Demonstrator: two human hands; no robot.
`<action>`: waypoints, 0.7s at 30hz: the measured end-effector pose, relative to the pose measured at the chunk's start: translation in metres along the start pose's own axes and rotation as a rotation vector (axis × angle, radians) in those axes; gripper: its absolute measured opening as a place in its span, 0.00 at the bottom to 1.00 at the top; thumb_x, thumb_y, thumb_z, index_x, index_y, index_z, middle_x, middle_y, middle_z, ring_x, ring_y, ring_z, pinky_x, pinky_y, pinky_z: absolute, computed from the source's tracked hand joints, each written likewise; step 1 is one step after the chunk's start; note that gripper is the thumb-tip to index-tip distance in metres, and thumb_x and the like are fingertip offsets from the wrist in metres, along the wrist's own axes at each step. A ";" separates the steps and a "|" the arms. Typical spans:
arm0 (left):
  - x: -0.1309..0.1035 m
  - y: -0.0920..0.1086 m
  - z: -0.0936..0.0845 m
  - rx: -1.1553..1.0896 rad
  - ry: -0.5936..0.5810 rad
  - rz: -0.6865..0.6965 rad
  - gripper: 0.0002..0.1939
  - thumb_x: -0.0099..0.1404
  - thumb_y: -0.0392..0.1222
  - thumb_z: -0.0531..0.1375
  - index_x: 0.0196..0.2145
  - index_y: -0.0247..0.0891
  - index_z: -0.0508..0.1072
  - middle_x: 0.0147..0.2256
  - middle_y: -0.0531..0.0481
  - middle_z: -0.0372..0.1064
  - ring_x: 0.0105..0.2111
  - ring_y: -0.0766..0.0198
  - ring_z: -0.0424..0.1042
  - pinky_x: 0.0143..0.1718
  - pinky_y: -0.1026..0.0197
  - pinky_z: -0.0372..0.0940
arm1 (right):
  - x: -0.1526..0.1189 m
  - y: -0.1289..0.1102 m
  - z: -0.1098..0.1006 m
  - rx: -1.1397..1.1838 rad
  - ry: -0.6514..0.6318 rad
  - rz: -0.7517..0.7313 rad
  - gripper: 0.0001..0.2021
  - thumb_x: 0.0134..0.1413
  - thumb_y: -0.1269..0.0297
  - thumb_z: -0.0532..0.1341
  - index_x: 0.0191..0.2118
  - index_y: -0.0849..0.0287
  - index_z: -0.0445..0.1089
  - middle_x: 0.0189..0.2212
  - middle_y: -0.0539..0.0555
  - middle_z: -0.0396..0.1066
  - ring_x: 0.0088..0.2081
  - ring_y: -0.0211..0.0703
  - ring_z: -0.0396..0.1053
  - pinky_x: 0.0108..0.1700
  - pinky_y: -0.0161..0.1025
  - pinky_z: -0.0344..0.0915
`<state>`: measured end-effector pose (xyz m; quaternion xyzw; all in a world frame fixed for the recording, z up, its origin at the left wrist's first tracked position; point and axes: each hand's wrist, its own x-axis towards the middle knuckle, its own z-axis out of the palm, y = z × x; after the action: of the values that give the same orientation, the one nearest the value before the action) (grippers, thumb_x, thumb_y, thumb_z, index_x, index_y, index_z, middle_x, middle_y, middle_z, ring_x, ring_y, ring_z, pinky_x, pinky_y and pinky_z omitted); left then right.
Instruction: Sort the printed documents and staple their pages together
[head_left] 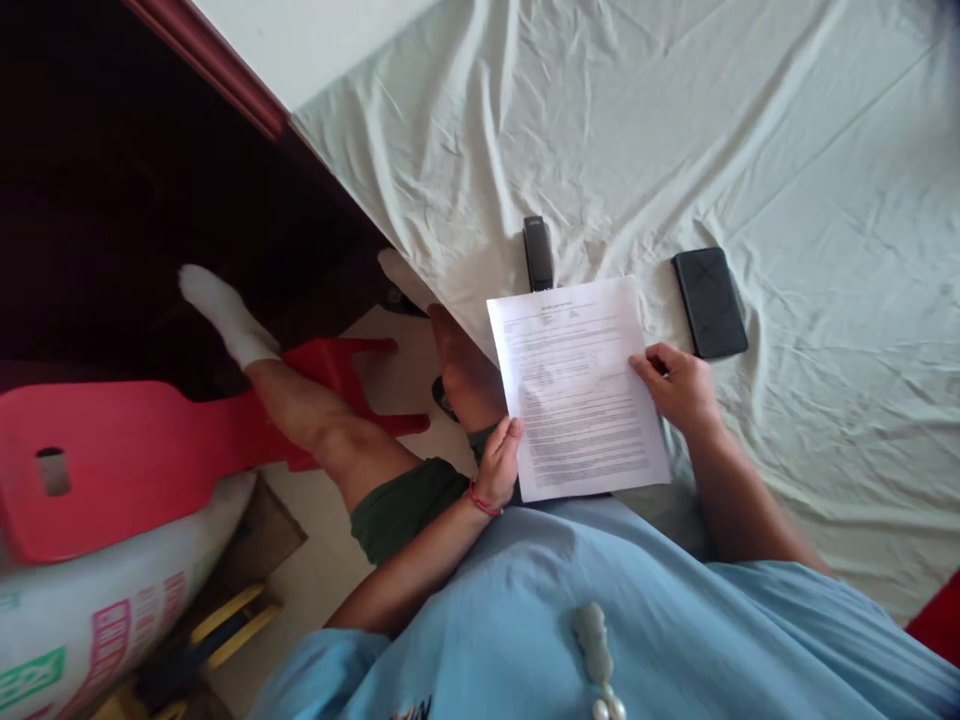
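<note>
A printed sheet of paper (585,395) lies over my lap and the edge of the bed, its text facing up. My left hand (501,462) grips its lower left edge, thumb on top; a red band circles that wrist. On the opposite side, my right hand (679,388) pinches the right edge between thumb and fingers. Just beyond the top edge of the page lies a narrow black object, apparently a stapler (537,252). A black rectangular case (711,302) rests on the sheet to the right, above my right hand.
A wrinkled pale bedsheet (840,200) spreads ahead and to the right. To the left is a red plastic chair (112,450), with my sock-covered foot (225,310) stretched past its seat. A large printed sack (135,600) stands behind the chair on the floor.
</note>
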<state>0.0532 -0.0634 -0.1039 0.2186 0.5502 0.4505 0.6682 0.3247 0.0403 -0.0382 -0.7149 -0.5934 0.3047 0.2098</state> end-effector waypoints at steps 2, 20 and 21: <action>0.000 0.003 0.005 -0.058 0.013 0.006 0.30 0.66 0.66 0.68 0.54 0.39 0.79 0.53 0.42 0.81 0.58 0.50 0.77 0.64 0.49 0.68 | 0.002 0.002 0.003 -0.012 0.030 -0.024 0.14 0.60 0.47 0.61 0.29 0.49 0.70 0.25 0.51 0.74 0.29 0.49 0.70 0.34 0.46 0.61; -0.006 0.014 0.019 -0.155 -0.085 -0.199 0.36 0.54 0.65 0.77 0.47 0.31 0.84 0.45 0.35 0.83 0.58 0.36 0.78 0.65 0.36 0.68 | 0.000 0.008 0.001 0.050 0.019 -0.114 0.14 0.60 0.48 0.60 0.29 0.50 0.68 0.25 0.51 0.71 0.29 0.48 0.68 0.33 0.45 0.62; -0.006 0.015 0.019 -0.151 -0.080 -0.198 0.36 0.54 0.67 0.76 0.46 0.31 0.84 0.45 0.34 0.83 0.58 0.36 0.78 0.65 0.37 0.68 | -0.001 0.007 0.000 0.053 0.018 -0.107 0.14 0.60 0.48 0.61 0.28 0.49 0.68 0.24 0.51 0.70 0.28 0.48 0.67 0.33 0.45 0.61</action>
<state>0.0658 -0.0570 -0.0835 0.1302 0.5065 0.4135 0.7453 0.3292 0.0382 -0.0428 -0.6790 -0.6207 0.3020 0.2499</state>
